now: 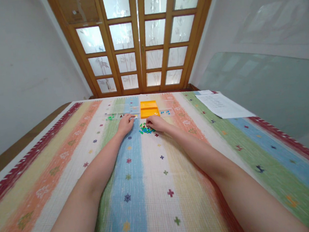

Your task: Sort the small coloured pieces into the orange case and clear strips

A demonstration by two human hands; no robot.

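A heap of small green, blue, yellow and brown plastic pieces (145,128) lies on the cloth. Over its right side is my right hand (156,123), its fingers pinched together; anything between the fingertips is too small to make out. My left hand (126,123) rests at the near edge of a clear divided tray (117,109), palm down, fingers loosely bent and slightly apart. Just beyond its fingertips is a small white and yellow spot (135,116). Green pieces (111,117) and dark brown pieces (122,116) sit in the tray's near compartments.
An orange two-part tray (149,109) stands beyond the heap. To its right, a clear tray section (170,112) holds several blue pieces (165,112). Printed paper (221,105) lies at the right on the striped tablecloth (156,188). Wooden glazed doors (140,40) stand behind the table.
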